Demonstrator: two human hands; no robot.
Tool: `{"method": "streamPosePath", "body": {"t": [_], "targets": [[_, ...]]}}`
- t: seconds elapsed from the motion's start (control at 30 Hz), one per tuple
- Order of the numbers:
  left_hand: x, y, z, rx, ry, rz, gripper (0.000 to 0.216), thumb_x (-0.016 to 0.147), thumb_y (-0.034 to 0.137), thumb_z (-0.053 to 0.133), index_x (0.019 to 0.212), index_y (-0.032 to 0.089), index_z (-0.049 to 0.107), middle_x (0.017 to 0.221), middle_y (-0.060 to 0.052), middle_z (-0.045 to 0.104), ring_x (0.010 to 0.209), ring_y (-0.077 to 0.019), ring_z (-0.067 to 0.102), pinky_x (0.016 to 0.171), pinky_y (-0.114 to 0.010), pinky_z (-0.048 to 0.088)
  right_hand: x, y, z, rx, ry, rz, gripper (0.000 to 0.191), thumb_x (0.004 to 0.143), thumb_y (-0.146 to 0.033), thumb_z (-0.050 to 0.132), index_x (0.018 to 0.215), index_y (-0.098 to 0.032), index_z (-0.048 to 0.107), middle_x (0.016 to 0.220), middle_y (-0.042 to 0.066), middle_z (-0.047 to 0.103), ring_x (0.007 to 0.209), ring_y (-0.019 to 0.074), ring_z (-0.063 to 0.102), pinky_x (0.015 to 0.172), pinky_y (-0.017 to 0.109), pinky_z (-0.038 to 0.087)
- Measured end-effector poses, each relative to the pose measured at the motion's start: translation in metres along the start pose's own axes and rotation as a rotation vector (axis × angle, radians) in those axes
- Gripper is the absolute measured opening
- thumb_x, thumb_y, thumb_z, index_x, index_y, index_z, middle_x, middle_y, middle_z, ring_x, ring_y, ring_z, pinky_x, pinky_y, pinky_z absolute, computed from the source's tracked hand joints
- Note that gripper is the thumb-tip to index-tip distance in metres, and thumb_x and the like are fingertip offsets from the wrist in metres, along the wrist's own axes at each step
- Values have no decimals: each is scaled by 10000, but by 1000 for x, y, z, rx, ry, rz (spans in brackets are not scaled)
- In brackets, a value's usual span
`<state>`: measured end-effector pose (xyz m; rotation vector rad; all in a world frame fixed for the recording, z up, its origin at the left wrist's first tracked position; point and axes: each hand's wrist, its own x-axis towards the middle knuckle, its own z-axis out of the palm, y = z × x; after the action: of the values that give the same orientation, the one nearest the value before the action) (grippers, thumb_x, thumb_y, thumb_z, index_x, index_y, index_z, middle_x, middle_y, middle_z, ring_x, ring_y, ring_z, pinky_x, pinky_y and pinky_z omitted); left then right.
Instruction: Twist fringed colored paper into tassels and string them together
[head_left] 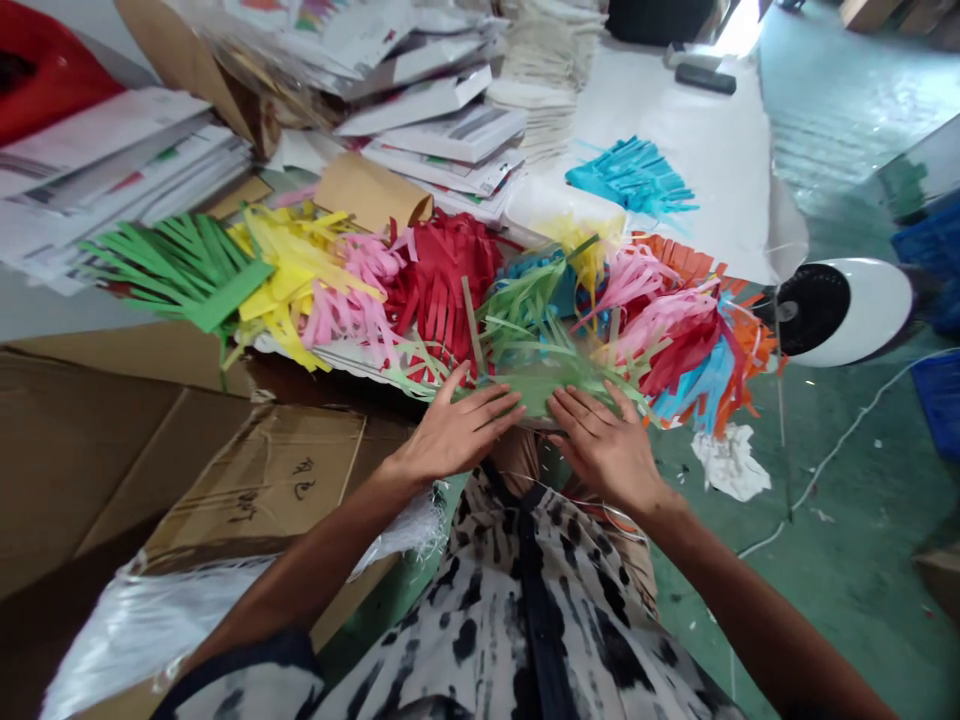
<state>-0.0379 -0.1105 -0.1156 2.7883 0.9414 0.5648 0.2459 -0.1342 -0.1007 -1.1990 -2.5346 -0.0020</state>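
Observation:
A light green paper tassel (536, 390) with a cut fringe lies at the table's near edge, its strips spreading away from me. My left hand (465, 425) rests flat on its left part, fingers stretched out. On the right part lies my right hand (604, 440), also with fingers extended. Around it are a red tassel (450, 275), pink tassel strips (356, 315), a yellow tassel (289, 270) and a dark green tassel (195, 270) to the left. Pink, red, blue and orange fringes (694, 340) bunch up to the right.
A blue fringed tassel (634, 180) lies farther back on the white tabletop (675, 120). Behind the tassels are stacks of flat white packages (450, 130). Open cardboard boxes (262, 480) stand at lower left. A round stool seat (847, 310) is at right, with crumpled white paper (731, 462) on the floor.

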Motion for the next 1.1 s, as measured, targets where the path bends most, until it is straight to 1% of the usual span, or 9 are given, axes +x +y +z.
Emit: {"method": "streamPosePath", "body": {"t": [0.1,0.17,0.23,0.33,0.47,0.63,0.73,0.83,1.1], "targets": [[-11,-2,3,50,133,-18,415,1017,148,613,1384,342,618,1339,-20,761,1303,-248,688,1321,-742,99,-6,-4,0,-22,47,8,385,1044,-263,626,1425,-214,635,1399,103,726,1307,267,669,1279,605,228],[-12,2,4,103,183,-44,341,1019,198,639,1327,343,658,1243,-5,792,1225,-248,722,1311,-762,61,-9,-10,1,-43,95,20,318,1041,-244,633,1356,-222,673,1339,84,761,1216,248,704,1276,596,222],[-10,7,4,179,157,-75,338,1044,206,600,1351,336,652,1203,-3,791,1201,-243,718,1307,-762,55,-9,-15,1,-52,115,55,261,1040,-224,633,1291,-231,702,1272,65,789,1127,232,715,1269,586,225],[-2,9,2,236,109,-66,359,1064,175,535,1377,311,646,1183,-11,779,1199,-234,700,1324,-721,91,-8,-16,-1,-23,59,118,229,1041,-273,638,1251,-257,729,1187,53,798,1088,239,689,1248,588,237],[7,7,-3,80,133,-47,230,1045,235,579,1198,312,734,1117,8,792,1126,-221,710,1338,-682,130,-5,-8,-7,62,1,147,224,1049,-340,622,1216,-305,767,1136,39,784,1088,246,658,1217,552,275],[16,15,-14,-57,149,-256,153,1034,292,618,1024,264,768,1055,-1,805,1069,-224,692,1309,-663,202,4,0,-13,130,-5,219,226,1072,-319,564,1089,-279,786,1058,31,785,1039,237,646,1148,483,310],[17,21,-14,-71,216,-376,161,1031,307,626,939,256,748,1018,1,794,1077,-228,674,1302,-641,209,13,2,-15,127,-31,287,296,1088,-372,530,944,-243,754,941,40,775,978,238,635,1018,428,351],[17,22,-8,-59,289,-480,162,1027,320,636,918,244,729,1044,-20,775,1094,-242,654,1277,-626,248,21,3,-13,65,-57,335,319,1087,-405,528,894,-227,709,894,53,771,955,256,630,940,424,337],[26,14,-3,46,247,-553,214,989,365,675,823,230,690,1034,-56,742,1056,-288,626,1188,-612,356,31,-1,-6,-94,-105,368,298,1072,-372,522,866,-211,665,853,84,759,925,279,601,895,457,298]]}}
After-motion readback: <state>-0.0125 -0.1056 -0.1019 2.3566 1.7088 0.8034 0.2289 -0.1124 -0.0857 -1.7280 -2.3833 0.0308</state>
